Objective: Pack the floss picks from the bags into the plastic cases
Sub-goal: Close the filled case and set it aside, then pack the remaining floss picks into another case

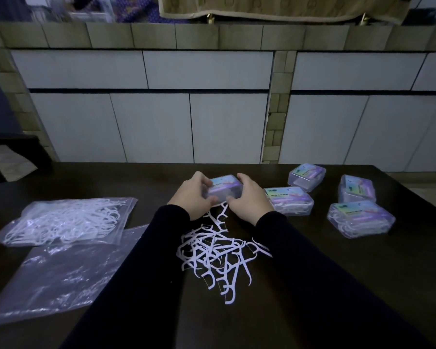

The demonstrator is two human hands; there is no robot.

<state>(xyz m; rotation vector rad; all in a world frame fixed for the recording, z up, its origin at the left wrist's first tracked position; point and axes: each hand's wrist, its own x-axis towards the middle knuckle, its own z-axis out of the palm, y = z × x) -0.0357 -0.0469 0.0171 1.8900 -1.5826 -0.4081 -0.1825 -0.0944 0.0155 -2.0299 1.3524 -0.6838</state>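
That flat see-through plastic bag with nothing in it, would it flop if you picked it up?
Probably yes. The empty clear plastic bag lies flat and wrinkled on the dark table, so it looks thin and limp and would likely droop. It seems very light. Its shiny surface suggests that it could slip between fingers.

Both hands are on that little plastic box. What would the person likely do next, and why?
Probably open the case lid: both hands, left hand and right hand, grip it shut, while loose floss picks wait on the table.
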